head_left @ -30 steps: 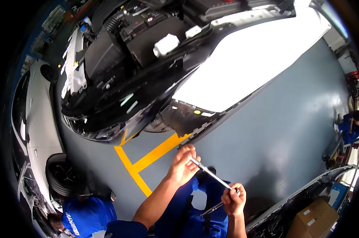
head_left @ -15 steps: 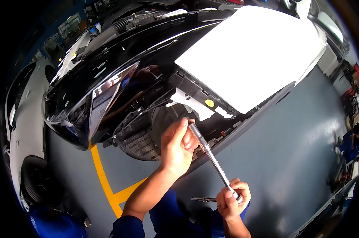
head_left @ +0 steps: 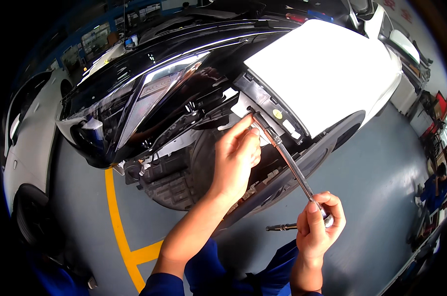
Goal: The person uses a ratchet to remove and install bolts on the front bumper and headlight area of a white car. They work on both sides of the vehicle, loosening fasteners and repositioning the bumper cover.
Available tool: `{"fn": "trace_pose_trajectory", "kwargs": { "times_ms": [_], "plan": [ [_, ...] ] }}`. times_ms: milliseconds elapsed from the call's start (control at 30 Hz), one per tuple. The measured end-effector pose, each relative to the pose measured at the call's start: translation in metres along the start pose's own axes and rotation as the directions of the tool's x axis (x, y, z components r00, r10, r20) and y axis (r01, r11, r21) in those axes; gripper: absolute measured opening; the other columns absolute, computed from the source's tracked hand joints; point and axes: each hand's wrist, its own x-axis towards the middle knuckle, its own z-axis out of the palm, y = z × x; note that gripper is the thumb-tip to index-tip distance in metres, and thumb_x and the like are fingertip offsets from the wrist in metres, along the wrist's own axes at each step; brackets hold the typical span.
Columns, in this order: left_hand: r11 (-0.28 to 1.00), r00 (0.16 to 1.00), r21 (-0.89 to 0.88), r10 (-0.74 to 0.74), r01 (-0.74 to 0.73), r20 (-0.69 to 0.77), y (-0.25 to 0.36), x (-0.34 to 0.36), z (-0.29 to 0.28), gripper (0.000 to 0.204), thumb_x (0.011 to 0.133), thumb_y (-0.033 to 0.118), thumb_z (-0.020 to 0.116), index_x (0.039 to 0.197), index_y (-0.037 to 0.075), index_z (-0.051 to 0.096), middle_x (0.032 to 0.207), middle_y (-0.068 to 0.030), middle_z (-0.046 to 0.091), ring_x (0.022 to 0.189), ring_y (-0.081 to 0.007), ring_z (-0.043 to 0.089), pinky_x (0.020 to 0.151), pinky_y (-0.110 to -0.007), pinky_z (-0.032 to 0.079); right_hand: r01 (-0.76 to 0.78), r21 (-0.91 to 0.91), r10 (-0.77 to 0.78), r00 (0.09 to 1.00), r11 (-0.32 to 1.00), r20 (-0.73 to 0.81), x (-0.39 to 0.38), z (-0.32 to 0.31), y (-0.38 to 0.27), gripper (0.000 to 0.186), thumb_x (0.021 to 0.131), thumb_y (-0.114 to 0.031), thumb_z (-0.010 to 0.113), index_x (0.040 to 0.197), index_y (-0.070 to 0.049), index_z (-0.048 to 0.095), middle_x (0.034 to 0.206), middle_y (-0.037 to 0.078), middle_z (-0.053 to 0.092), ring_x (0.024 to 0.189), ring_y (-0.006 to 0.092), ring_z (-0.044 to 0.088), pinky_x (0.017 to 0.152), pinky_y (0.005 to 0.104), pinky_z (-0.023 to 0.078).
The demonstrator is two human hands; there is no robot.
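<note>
My right hand (head_left: 320,223) is closed round the head of a ratchet wrench, whose metal handle (head_left: 281,227) sticks out to the left below it. From the head a long chrome extension bar (head_left: 297,172) runs up and left, ending in a socket (head_left: 263,126). Index finger and thumb of my left hand (head_left: 237,160) are at the socket's tip, with the other fingers curled. The tip lies at the pale metal bracket (head_left: 239,109) beside the white fender (head_left: 322,74); a small dark piece shows there, too small to name.
The car's black front bumper with its headlight (head_left: 152,96) is at the left, above an exposed wheel-well liner (head_left: 176,182). Another white car (head_left: 31,133) stands far left. Yellow lines (head_left: 117,212) mark the grey floor. A person in blue (head_left: 434,185) is at the far right.
Both hands have moved up and right with the ratchet wrench, bringing the socket's tip to the bracket by the fender. The view has shifted somewhat.
</note>
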Motion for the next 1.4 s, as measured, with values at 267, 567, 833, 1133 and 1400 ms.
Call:
{"fn": "trace_pose_trajectory", "kwargs": {
  "times_ms": [267, 567, 833, 1133, 1400],
  "plan": [
    [0.996, 0.993, -0.036, -0.079, 0.083, 0.090, 0.015, -0.004, -0.003, 0.023, 0.103, 0.007, 0.053, 0.122, -0.001, 0.062, 0.068, 0.0056, 0.039, 0.057, -0.0041, 0.037, 0.053, -0.022, 0.032, -0.081, -0.092, 0.083, 0.996, 0.992, 0.022, 0.001, 0.009, -0.023, 0.011, 0.095, 0.001, 0.068, 0.104, 0.005, 0.063, 0.077, 0.001, 0.057, 0.055, 0.0034, 0.047, 0.050, 0.0190, 0.033],
    [0.948, 0.974, -0.243, -0.171, 0.203, 0.147, 0.023, -0.008, -0.004, 0.032, 0.101, 0.007, 0.054, 0.131, -0.001, 0.055, 0.069, 0.0043, 0.039, 0.061, -0.0065, 0.039, 0.056, -0.023, 0.033, -0.091, -0.213, 0.099, 0.995, 0.973, 0.027, 0.013, 0.019, -0.046, 0.009, 0.095, -0.001, 0.067, 0.104, 0.003, 0.066, 0.082, 0.000, 0.062, 0.062, 0.0017, 0.048, 0.054, 0.0186, 0.035],
    [0.905, 0.978, -0.379, -0.142, 0.192, 0.156, 0.008, -0.005, -0.015, 0.032, 0.099, 0.010, 0.057, 0.130, 0.003, 0.056, 0.091, -0.0023, 0.056, 0.071, -0.0088, 0.044, 0.062, -0.025, 0.036, -0.068, -0.259, 0.095, 0.991, 0.964, 0.095, 0.016, 0.029, -0.064, 0.011, 0.097, -0.003, 0.067, 0.105, 0.004, 0.066, 0.082, 0.000, 0.062, 0.061, 0.0023, 0.048, 0.053, 0.0194, 0.036],
    [0.839, 0.873, -0.345, -0.271, 0.421, 0.406, 0.010, -0.028, 0.009, 0.034, 0.104, 0.024, 0.057, 0.131, 0.003, 0.059, 0.123, -0.0111, 0.067, 0.056, -0.0024, 0.034, 0.050, -0.019, 0.030, -0.315, 0.166, 0.308, 0.949, 0.934, 0.072, 0.008, 0.036, -0.066, 0.014, 0.097, 0.000, 0.065, 0.111, 0.003, 0.063, 0.073, 0.001, 0.059, 0.050, 0.0048, 0.046, 0.043, 0.0218, 0.032],
    [0.880, 0.879, -0.287, -0.244, 0.378, 0.409, 0.002, -0.022, 0.003, 0.024, 0.104, 0.030, 0.061, 0.107, 0.006, 0.067, 0.106, -0.0095, 0.071, 0.049, -0.0029, 0.031, 0.048, -0.020, 0.027, 0.059, -0.477, 0.125, 0.931, 0.877, 0.344, 0.017, 0.030, -0.079, 0.019, 0.095, -0.007, 0.070, 0.111, 0.001, 0.064, 0.074, -0.001, 0.060, 0.056, 0.0092, 0.055, 0.049, 0.0258, 0.041]
  ]
}}
